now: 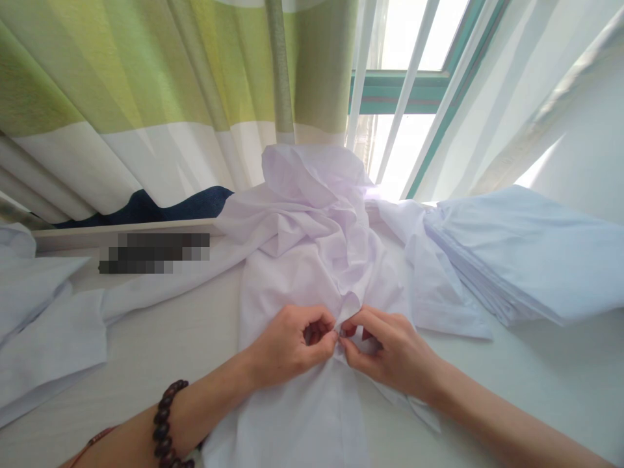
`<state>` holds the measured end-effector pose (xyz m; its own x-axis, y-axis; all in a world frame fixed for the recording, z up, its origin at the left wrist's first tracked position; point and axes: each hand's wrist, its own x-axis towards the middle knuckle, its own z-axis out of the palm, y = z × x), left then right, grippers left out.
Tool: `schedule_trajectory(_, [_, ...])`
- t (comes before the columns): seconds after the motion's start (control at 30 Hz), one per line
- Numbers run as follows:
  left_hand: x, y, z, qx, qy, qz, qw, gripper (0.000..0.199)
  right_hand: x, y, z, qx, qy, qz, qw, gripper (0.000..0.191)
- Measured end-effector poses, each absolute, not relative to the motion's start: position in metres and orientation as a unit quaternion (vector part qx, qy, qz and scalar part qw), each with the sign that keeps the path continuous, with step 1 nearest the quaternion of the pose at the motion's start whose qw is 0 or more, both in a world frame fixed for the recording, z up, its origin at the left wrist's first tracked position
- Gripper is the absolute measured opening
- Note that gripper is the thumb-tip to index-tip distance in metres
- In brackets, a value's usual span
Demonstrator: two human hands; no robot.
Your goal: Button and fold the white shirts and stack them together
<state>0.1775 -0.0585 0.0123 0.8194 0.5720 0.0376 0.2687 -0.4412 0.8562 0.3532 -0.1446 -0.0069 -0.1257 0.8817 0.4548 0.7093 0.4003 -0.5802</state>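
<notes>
A white shirt (pixel 292 279) lies crumpled on the pale surface (pixel 175 344), its collar end towards the window and its sleeves spread to both sides. My left hand (pixel 297 338) pinches the shirt's front edge near the middle. Close beside it, my right hand (pixel 385 338) pinches the same edge, thumb and forefinger together. The fingertips of both hands almost touch. Any button between them is too small to make out. A dark beaded bracelet (pixel 164 422) circles my left wrist.
Folded white cloths (pixel 531 253) are stacked at the right. More white cloth (pixel 49 338) lies at the left edge. A blurred dark item (pixel 156 252) rests at the back left. Behind are a green and white curtain (pixel 170 78) and a barred window (pixel 400 94).
</notes>
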Motion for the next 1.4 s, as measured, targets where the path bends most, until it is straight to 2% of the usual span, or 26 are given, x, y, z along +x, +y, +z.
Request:
schedule_trajectory(0.47, [0.18,-0.064,0.012,0.834,0.299,0.161,0.434,0.01,0.353,-0.145,-0.01,-0.512,-0.756,0.076,0.399,0.004])
schedule_trajectory(0.77, [0.174,-0.053,0.016,0.845,0.222,0.155,0.46,0.013,0.355,-0.145,-0.011,-0.529,-0.738,0.125,0.399,0.007])
schedule_trajectory(0.87, [0.173,-0.053,0.017,0.864,0.182,0.224,0.412,0.011,0.355,-0.144,-0.009,-0.524,-0.726,0.145,0.421,0.011])
schedule_trajectory(0.97, [0.173,-0.053,0.015,0.892,0.16,0.246,0.342,0.033,0.355,-0.142,-0.008,-0.526,-0.71,0.169,0.437,0.011])
schedule_trajectory(1.2, [0.174,-0.058,0.007,0.967,0.169,0.106,0.157,0.058,0.365,-0.135,-0.002,-0.558,-0.612,0.359,0.43,0.007])
schedule_trajectory(1.4, [0.175,-0.06,0.007,0.975,0.178,0.064,0.118,0.067,0.372,-0.131,0.011,-0.556,-0.628,0.394,0.377,0.009])
